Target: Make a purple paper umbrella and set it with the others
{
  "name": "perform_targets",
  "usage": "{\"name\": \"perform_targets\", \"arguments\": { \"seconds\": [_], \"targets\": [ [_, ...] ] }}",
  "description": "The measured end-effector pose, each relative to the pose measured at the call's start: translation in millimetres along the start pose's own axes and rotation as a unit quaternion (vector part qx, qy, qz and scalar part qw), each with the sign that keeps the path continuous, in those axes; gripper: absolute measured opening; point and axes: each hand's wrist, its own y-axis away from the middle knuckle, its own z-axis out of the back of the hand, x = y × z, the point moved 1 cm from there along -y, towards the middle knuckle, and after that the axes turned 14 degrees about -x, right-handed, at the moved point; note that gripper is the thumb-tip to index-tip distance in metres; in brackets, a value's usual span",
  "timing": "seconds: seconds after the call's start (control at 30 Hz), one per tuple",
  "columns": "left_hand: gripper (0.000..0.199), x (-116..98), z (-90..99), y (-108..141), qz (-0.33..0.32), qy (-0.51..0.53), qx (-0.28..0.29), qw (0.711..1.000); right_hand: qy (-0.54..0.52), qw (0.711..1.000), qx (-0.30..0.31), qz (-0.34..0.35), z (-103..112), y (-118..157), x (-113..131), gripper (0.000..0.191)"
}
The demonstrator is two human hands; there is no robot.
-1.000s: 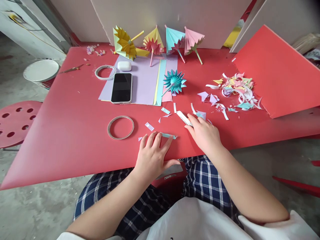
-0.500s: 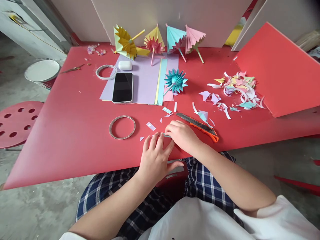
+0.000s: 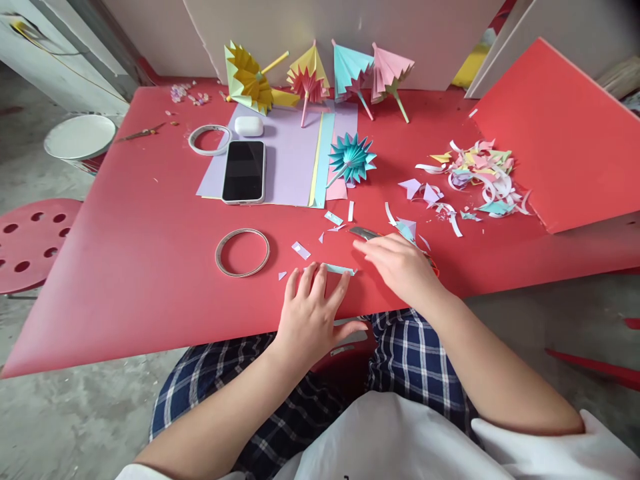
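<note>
My left hand (image 3: 310, 317) lies spread near the table's front edge, its fingertips on a thin light-blue paper strip (image 3: 340, 269). The strip's right part shows beyond the fingers. My right hand (image 3: 403, 267) is over the orange and grey box cutter (image 3: 364, 233), covering most of it; only the grey tip and a bit of the orange end show. Whether its fingers grip the cutter is hidden. Small paper scraps (image 3: 301, 251) lie just beyond my left hand.
Left of my hands lies a tape roll (image 3: 243, 253). Farther back are a phone (image 3: 244, 171), paper sheets (image 3: 293, 167), a teal folded paper piece (image 3: 352, 160) and several paper umbrellas (image 3: 353, 70). A scrap heap (image 3: 487, 177) is beside a red board (image 3: 575, 140).
My right hand has left the paper strip and moved right, onto the box cutter. More of the strip now shows. My left hand has stayed in place.
</note>
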Motion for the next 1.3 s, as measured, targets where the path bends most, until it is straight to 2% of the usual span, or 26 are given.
{"name": "perform_targets", "arguments": {
  "seconds": [0.13,0.37,0.5,0.6,0.77,0.9,1.0,1.13,1.3],
  "targets": [
    [0.083,-0.5,0.2,-2.1,-0.007,-0.012,0.005,1.0,-0.022,0.998,0.031,0.055,-3.6,7.5,8.8,0.025],
    [0.08,-0.4,1.5,-4.5,-0.007,-0.019,-0.002,1.0,0.036,0.994,-0.001,0.107,-6.8,19.0,4.0,0.027],
    [0.077,-1.5,1.2,-4.6,-0.003,-0.02,0.003,1.0,0.045,0.995,-0.07,0.045,6.9,25.7,-10.4,0.024],
    [0.077,-4.4,1.3,-4.3,0.011,-0.028,0.005,1.0,0.094,0.987,-0.13,-0.01,16.7,22.2,-27.2,0.026],
    [0.076,-5.6,8.4,-2.6,0.034,-0.042,-0.024,0.998,0.149,0.982,-0.11,-0.032,19.3,12.9,-44.5,0.038],
    [0.054,1.4,13.5,-4.3,0.054,-0.028,-0.069,0.996,0.142,0.974,-0.156,-0.081,18.3,13.7,-33.2,0.028],
    [0.041,0.7,8.8,-6.8,0.01,0.015,-0.071,0.997,0.097,0.979,-0.146,-0.103,11.7,15.4,-13.3,0.023],
    [0.046,-11.4,-2.0,-6.6,-0.07,0.054,-0.03,0.996,0.015,0.994,-0.066,-0.087,-7.4,19.1,10.9,0.021],
    [0.056,-18.7,-7.0,-4.2,-0.069,0.032,-0.001,0.997,-0.001,0.992,-0.061,-0.113,-22.8,24.1,19.9,0.018]
  ]
}}
